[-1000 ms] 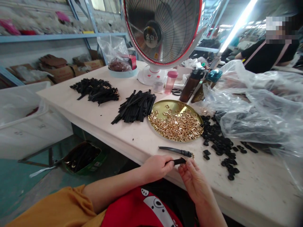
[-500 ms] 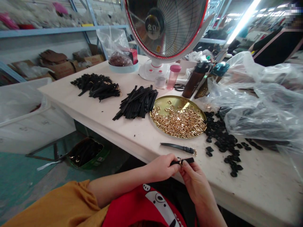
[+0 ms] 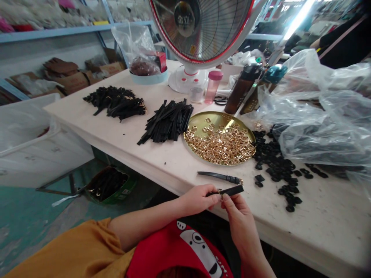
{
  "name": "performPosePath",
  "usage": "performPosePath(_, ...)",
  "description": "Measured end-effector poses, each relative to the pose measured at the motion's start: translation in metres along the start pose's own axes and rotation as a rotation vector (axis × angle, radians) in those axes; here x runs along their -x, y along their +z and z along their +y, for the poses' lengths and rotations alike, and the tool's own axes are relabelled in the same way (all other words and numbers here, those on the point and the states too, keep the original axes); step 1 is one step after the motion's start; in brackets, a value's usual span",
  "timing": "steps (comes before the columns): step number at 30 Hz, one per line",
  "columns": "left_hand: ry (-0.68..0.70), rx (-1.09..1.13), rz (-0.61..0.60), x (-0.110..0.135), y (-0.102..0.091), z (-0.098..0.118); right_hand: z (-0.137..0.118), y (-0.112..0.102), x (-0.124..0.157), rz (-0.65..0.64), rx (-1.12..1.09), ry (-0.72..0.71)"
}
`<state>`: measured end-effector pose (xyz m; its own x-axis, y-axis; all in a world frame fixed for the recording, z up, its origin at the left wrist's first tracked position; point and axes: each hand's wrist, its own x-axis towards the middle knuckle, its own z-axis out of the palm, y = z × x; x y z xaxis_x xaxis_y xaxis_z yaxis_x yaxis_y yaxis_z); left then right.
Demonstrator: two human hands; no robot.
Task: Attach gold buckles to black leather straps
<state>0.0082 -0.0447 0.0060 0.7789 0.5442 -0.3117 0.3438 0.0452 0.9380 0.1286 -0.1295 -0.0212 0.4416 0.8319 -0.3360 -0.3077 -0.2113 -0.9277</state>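
Note:
Between my two hands is a black strap with a small gold buckle on it, held just over the table's front edge. My left hand pinches the strap on the buckle's left side. The thumb and fingers of my right hand close on the strap close to the buckle. Just beyond them lies a finished-looking black strap with a gold buckle. Behind that stands a round gold tray with many loose gold buckles.
Black flat straps are piled left of the tray, with buckled straps farther left. Small black loops lie scattered to the right beside plastic bags. A fan, a pink bottle and dark bottles stand behind.
Both hands keep hold of the strap. More of it now extends to the right of the buckle, and my right fingers have shifted lower on it. The view has tilted slightly.

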Motion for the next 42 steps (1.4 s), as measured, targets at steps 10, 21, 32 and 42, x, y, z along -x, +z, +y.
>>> performPosePath(10,-0.069,-0.006,-0.03,0.001,0.001,-0.008,0.003,-0.002,0.005,-0.081,-0.016,0.032)
performPosePath(21,-0.031,-0.038,0.003,0.006,0.002,-0.01,0.014,-0.004,0.004,-0.065,-0.066,0.092)
performPosePath(32,-0.079,0.001,-0.073,0.005,-0.001,-0.012,0.006,-0.007,0.006,-0.027,0.106,0.078)
performPosePath(42,-0.044,0.066,-0.132,0.003,-0.005,-0.014,0.013,-0.008,0.002,-0.076,-0.05,0.12)
